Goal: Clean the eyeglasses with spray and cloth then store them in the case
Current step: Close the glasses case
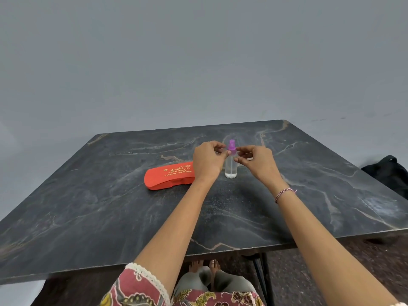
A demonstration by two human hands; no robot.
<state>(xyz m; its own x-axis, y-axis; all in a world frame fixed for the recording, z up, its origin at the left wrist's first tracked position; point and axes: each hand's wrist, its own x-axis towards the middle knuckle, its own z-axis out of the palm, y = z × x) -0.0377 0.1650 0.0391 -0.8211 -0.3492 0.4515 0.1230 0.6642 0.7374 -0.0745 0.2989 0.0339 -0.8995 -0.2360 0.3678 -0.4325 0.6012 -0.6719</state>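
Early stage, by my read: the case (169,176) lay closed on the surface (110,217), just left of the upright spray bottle (231,164). The left hand (207,159) and right hand (257,161) were raised either side of the bottle's purple top, fingers curled in a narrow grip; couldn't tell what, if anything, they pinched. No eyeglasses or cloth discernible, so spraying, wiping and storing all looked pending.

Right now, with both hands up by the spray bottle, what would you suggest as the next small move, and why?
Probably grip the bottle with the right hand and lift it. It stands upright between both hands, whose curled fingers sit by its purple cap. The case lies shut beside the left hand. Whether the fingers pinch something thin, I cannot tell.
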